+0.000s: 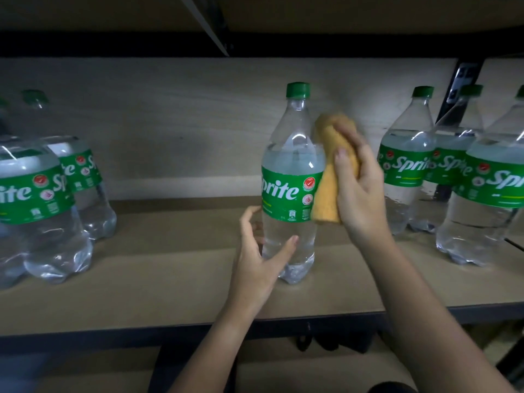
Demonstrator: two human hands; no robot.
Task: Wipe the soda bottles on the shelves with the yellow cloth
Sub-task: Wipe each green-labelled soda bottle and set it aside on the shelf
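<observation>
A clear Sprite bottle [293, 177] with a green cap and green label stands upright on the middle of the wooden shelf [170, 279]. My right hand [360, 191] grips a bunched yellow cloth [330, 168] and holds it against the bottle's right side, from shoulder to label. My left hand [261, 256] is at the bottle's lower left with fingers spread and loosely curved. Its thumb lies across the front of the bottle and its fingers reach behind, without a plain grip.
Two Sprite bottles [42, 199] stand at the left of the shelf, with more bottles dim behind them. Three more Sprite bottles [482, 180] stand at the right, near a dark metal upright [459, 89]. The shelf's dark front edge [141, 336] runs below my forearms.
</observation>
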